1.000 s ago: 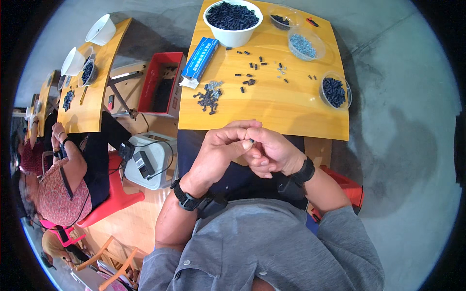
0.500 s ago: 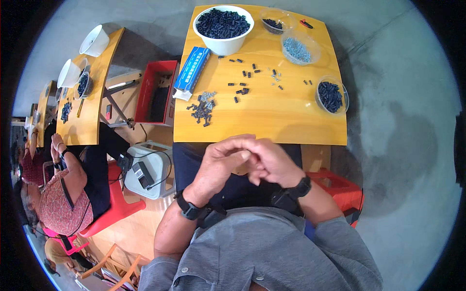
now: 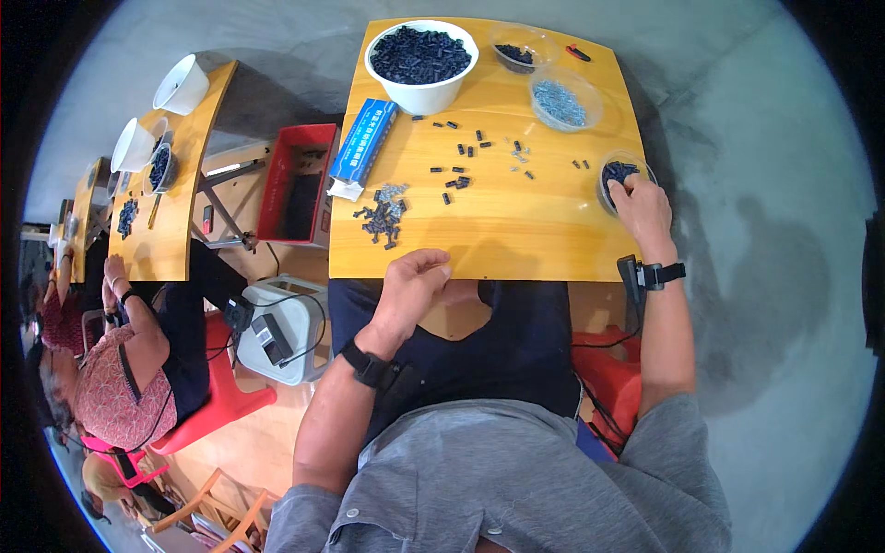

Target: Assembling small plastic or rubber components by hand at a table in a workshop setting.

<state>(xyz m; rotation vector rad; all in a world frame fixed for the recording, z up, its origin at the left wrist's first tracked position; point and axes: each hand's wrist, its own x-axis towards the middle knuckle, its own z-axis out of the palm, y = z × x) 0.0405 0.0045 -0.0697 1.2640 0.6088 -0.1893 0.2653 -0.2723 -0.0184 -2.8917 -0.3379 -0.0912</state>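
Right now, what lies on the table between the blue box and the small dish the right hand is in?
In the head view, scattered small dark parts lie between the blue box and the dish under the right hand.

The lower middle of the table (image 3: 516, 244) lies bare, giving open passage from its near edge up to the scattered dark parts (image 3: 461, 166) at centre. A white bowl (image 3: 422, 69) and two clear dishes (image 3: 562, 100) block the top edge; a blue box (image 3: 364, 143) and a grey pile (image 3: 383, 214) crowd the left side.
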